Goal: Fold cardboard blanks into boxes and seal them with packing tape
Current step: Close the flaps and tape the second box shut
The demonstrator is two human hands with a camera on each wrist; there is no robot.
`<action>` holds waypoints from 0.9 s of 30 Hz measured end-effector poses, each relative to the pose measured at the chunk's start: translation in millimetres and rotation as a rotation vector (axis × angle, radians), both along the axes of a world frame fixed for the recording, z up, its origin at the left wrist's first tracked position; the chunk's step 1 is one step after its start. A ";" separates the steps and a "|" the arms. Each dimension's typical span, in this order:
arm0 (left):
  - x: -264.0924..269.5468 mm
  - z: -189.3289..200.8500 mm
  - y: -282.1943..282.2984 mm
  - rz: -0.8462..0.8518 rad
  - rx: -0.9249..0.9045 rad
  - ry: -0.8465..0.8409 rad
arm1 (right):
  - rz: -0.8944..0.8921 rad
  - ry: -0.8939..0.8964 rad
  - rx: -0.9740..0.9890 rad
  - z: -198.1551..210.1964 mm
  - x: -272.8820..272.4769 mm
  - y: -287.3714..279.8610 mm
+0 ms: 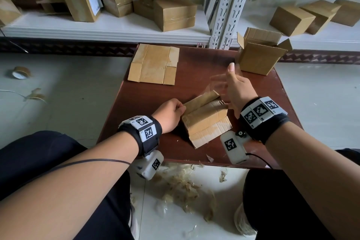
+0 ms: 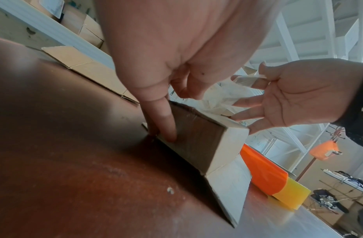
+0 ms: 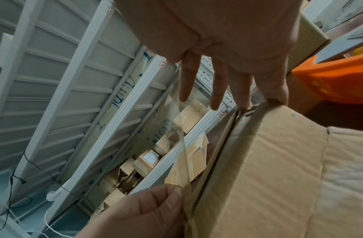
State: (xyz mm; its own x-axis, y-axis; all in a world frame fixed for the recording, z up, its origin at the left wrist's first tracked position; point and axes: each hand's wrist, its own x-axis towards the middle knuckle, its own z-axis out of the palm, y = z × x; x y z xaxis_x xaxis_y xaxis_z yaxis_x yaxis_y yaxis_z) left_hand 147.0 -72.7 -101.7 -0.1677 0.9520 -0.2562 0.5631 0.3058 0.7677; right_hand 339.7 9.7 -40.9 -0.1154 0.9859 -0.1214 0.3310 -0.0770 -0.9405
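A partly folded cardboard box (image 1: 204, 119) lies on its side on the brown table (image 1: 148, 99), flaps loose at the near end. My left hand (image 1: 181, 108) grips its left end, the index finger (image 2: 166, 125) pressing its side wall (image 2: 196, 136) and the thumb (image 3: 156, 204) at its edge (image 3: 268, 161). My right hand (image 1: 228, 82) hovers above the box's far end with fingers spread (image 3: 217, 90). Its thumb and index finger pinch a strip of clear tape (image 2: 247, 79). The tape strip (image 3: 182, 145) runs from that hand down to the box edge by my left thumb.
A flat cardboard blank (image 1: 153, 64) lies at the table's back left and an open box (image 1: 257, 56) stands at the back right. A tape roll (image 1: 19, 73) sits on the floor far left. Tape scraps (image 1: 185, 185) litter the floor between my knees. Finished boxes (image 1: 175, 13) fill the white shelf behind.
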 end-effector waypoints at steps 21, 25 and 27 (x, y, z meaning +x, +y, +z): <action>2.8 -4.3 -0.5 0.139 0.064 0.041 | -0.035 -0.026 -0.024 -0.3 -3.4 -1.8; 6.1 -7.7 -1.8 0.189 0.076 0.047 | -0.057 0.059 -0.059 2.4 -4.3 -5.1; 6.7 -5.8 -3.0 0.192 0.042 0.040 | -0.051 0.095 -0.071 1.9 -6.2 -6.9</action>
